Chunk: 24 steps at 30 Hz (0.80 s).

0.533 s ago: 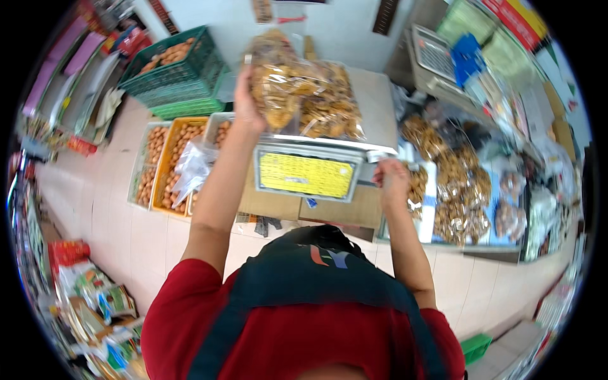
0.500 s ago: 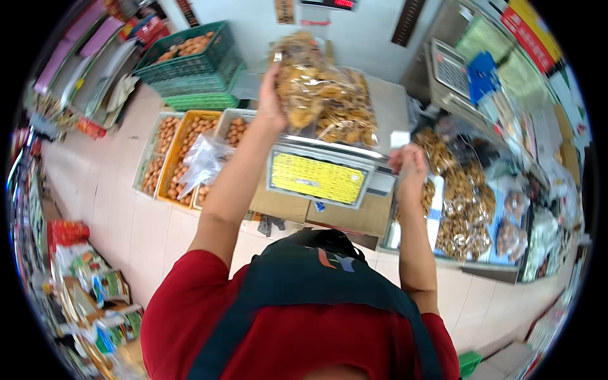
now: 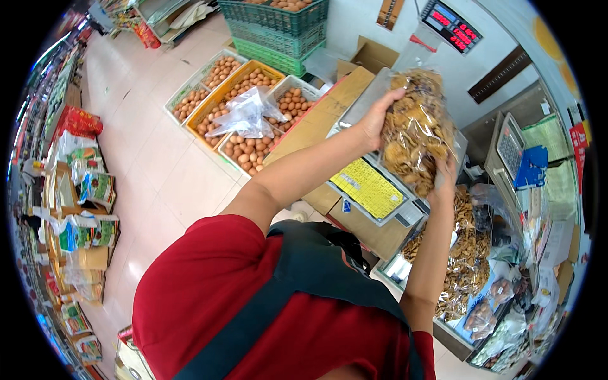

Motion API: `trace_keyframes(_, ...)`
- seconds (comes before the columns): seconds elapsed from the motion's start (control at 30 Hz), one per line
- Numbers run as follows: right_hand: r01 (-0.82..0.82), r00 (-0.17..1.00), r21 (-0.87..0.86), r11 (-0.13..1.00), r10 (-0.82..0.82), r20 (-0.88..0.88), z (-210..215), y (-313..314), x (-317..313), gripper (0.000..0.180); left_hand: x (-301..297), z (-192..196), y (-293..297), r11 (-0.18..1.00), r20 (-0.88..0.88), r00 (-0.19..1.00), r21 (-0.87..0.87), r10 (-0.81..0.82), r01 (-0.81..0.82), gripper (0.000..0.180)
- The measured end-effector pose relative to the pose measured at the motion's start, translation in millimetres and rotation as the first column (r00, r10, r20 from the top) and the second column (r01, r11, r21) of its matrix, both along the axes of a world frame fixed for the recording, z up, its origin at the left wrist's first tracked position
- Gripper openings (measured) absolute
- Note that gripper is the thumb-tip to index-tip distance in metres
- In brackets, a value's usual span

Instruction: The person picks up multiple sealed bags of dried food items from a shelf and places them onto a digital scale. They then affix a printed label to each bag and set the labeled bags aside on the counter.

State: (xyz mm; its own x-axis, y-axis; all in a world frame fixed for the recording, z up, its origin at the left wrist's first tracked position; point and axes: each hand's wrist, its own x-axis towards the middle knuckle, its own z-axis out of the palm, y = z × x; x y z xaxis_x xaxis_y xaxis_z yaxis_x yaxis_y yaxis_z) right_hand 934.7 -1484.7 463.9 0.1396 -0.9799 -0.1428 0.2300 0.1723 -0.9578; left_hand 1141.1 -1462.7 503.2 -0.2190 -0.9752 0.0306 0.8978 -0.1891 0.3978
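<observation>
A clear plastic bag of dried brown mushroom-like pieces (image 3: 415, 126) is held between my two hands above the weighing scale. My left hand (image 3: 381, 117) grips its left side, thumb toward the upper edge. Around the lower right corner closes my right hand (image 3: 445, 174), its fingers partly hidden by the bag. Under the bag is the scale, whose yellow keypad panel (image 3: 367, 188) faces me; the bag and my arms cover much of its metal top. Whether a second bag lies behind the held one, I cannot tell.
Left of the counter stand trays of brown eggs (image 3: 250, 152), a plastic bag (image 3: 250, 113) on them, and stacked green crates (image 3: 278, 38). A red-digit display (image 3: 453, 26) hangs on the wall. To the right are loose dried pieces (image 3: 465, 272) and a shelf with a calculator (image 3: 510, 142).
My view has swung right. My right hand has moved from beside the scale, where it held a small white label, onto the bag. That label no longer shows.
</observation>
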Motion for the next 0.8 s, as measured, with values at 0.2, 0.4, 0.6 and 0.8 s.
trace_keyframes(0.2, 0.102, 0.993, -0.103, 0.989, -0.095, 0.063, 15.8, 54.9, -37.2, 0.085, -10.2, 12.0, 29.8, 0.999, 0.139, 0.990, 0.051, 0.010, -0.017, 0.054)
trace_keyframes(0.4, 0.325, 0.900, -0.364, 0.873, -0.403, -0.163, 21.0, 103.0, -84.8, 0.109, 13.2, 9.3, 33.0, 0.966, 0.524, 0.813, -0.168, 0.256, -0.196, 0.052)
trace_keyframes(0.6, 0.322, 0.787, -0.001, 0.947, -0.267, 0.556, -8.7, 139.2, -141.4, 0.053, -8.7, 15.5, 11.2, 0.972, 0.796, 0.590, 0.009, 0.135, -0.235, 0.075)
trace_keyframes(0.8, 0.049, 0.649, -0.127, 0.991, 0.065, 0.758, -10.1, 135.3, -131.6, 0.045, -22.6, -10.2, -36.4, 0.997, 0.831, 0.553, -0.025, 0.059, -0.069, 0.084)
